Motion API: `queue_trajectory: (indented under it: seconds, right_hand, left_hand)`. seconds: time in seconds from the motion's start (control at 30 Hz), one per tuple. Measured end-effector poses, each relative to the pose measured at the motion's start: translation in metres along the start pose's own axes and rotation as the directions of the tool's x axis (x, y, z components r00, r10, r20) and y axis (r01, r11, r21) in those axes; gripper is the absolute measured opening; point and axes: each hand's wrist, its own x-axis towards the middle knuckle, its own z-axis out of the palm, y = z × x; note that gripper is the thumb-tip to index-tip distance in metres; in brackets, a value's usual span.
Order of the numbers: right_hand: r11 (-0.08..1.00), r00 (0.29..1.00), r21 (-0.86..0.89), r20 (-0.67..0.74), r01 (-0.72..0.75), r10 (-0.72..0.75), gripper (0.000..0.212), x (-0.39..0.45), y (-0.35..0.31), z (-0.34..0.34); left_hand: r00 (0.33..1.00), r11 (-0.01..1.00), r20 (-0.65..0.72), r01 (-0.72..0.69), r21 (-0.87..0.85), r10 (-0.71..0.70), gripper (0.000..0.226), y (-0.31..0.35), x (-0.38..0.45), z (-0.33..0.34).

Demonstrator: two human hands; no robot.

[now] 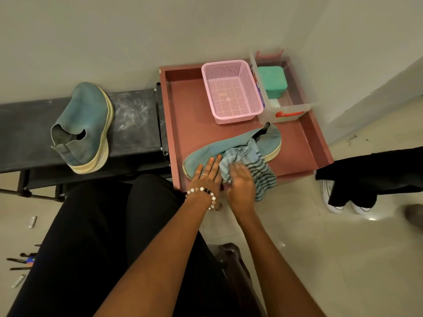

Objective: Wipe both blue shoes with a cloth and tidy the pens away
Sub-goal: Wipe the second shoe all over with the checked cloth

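We look down on pale glossy floor tiles (320,248) and a plain light wall (137,30) at the far side. A black bench (135,124), scuffed with white marks, stands on the left, and a reddish tray (187,110) sits just right of it. One blue shoe (82,126) rests on the bench; the other shoe (212,152) lies across the near part of the tray. Our left hand (207,177) lies flat on its toe with fingers straight, a bead bracelet (203,194) at the wrist. Our right hand (241,184), blurred, presses a striped cloth (254,165) against the shoe; we cannot tell whether its fingers curl round it. At the far end of the tray stand a pink basket (231,90) and a clear box (283,110) holding a green case (272,81); a label between them is too small to read. Pens (20,261) lie on the floor at near left, beside our dark trousers (103,236).
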Motion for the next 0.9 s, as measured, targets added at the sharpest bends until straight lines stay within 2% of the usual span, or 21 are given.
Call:
queue_trajectory:
  seconds: [0.07, 0.1, 0.17, 0.2, 0.23, 0.27, 0.3, 0.33, 0.37, 0.4, 0.43, 0.5, 0.57, 0.63, 0.73, 0.9]
  right_hand:
    - [0.993, 0.996, 0.090, 0.041, 0.080, -0.084, 0.052, -0.002, 0.005, -0.018]
    - [0.983, 0.995, 0.176, 0.072, 0.051, -0.065, 0.056, 0.005, 0.012, -0.032]
    - [0.898, 0.985, 0.414, 0.146, -0.148, 0.095, 0.059, 0.023, 0.021, -0.067]
    - [0.823, 0.969, 0.511, 0.117, -0.247, 0.218, 0.058, 0.033, 0.027, -0.082]
    - [0.742, 0.934, 0.595, 0.045, -0.310, 0.354, 0.056, 0.040, 0.029, -0.096]
    - [0.665, 0.869, 0.668, -0.056, -0.333, 0.491, 0.053, 0.047, 0.032, -0.108]
    - [0.636, 0.783, 0.707, -0.191, -0.309, 0.592, 0.051, 0.052, 0.032, -0.118]
    - [0.644, 0.697, 0.711, -0.308, -0.284, 0.648, 0.049, 0.056, 0.034, -0.123]
    - [0.671, 0.652, 0.693, -0.384, -0.264, 0.654, 0.048, 0.059, 0.035, -0.127]
    - [0.694, 0.648, 0.658, -0.398, -0.291, 0.649, 0.046, 0.062, 0.038, -0.123]
    - [0.736, 0.691, 0.585, -0.374, -0.342, 0.618, 0.045, 0.064, 0.040, -0.115]
    - [0.836, 0.830, 0.372, -0.235, -0.404, 0.506, 0.049, 0.060, 0.040, -0.087]
    - [0.943, 0.943, 0.117, -0.082, -0.312, 0.322, 0.057, 0.045, 0.037, -0.047]
    - [0.969, 0.975, -0.113, -0.025, -0.220, 0.219, 0.060, 0.035, 0.038, -0.017]
    - [0.972, 0.982, -0.142, 0.016, -0.185, 0.190, 0.058, 0.021, 0.010, -0.007]
    - [1.000, 0.992, 0.003, 0.121, -0.027, 0.027, 0.061, -0.015, -0.008, 0.006]
  left_hand:
    - [1.000, 1.000, 0.001, -0.008, -0.002, 0.008, 0.119, -0.001, 0.001, -0.001]
    - [1.000, 1.000, 0.002, -0.014, 0.001, 0.014, 0.117, -0.001, 0.001, -0.001]
    - [1.000, 1.000, 0.004, -0.022, -0.008, 0.022, 0.117, -0.002, 0.001, -0.002]
    - [1.000, 0.999, -0.009, -0.023, -0.028, 0.023, 0.119, -0.003, 0.000, -0.002]
    - [0.999, 0.999, -0.028, -0.023, -0.048, 0.022, 0.122, -0.003, 0.001, 0.000]
    - [0.999, 0.998, -0.042, -0.024, -0.062, 0.021, 0.125, -0.002, 0.000, 0.000]
    - [0.999, 0.997, -0.046, -0.024, -0.070, 0.021, 0.127, -0.002, 0.000, 0.001]
    - [0.999, 0.997, -0.042, -0.026, -0.071, 0.023, 0.128, -0.002, 0.000, 0.000]
    - [0.999, 0.997, -0.037, -0.027, -0.066, 0.025, 0.129, -0.001, -0.001, -0.001]
    - [0.999, 0.998, -0.036, -0.026, -0.061, 0.024, 0.130, -0.001, -0.001, -0.001]
    - [0.999, 0.998, -0.039, -0.024, -0.057, 0.022, 0.132, -0.001, -0.001, -0.001]
    - [0.999, 0.998, -0.029, -0.022, -0.059, 0.020, 0.135, -0.002, -0.002, -0.001]
    - [1.000, 0.997, -0.014, -0.025, -0.067, 0.024, 0.136, -0.002, 0.000, 0.000]
    - [1.000, 0.997, -0.009, -0.028, -0.066, 0.027, 0.136, -0.002, 0.000, -0.001]
    - [1.000, 0.998, 0.000, -0.026, -0.054, 0.026, 0.133, -0.001, -0.001, -0.002]
    - [0.998, 0.999, 0.052, -0.043, 0.016, 0.042, 0.117, -0.003, 0.004, 0.000]
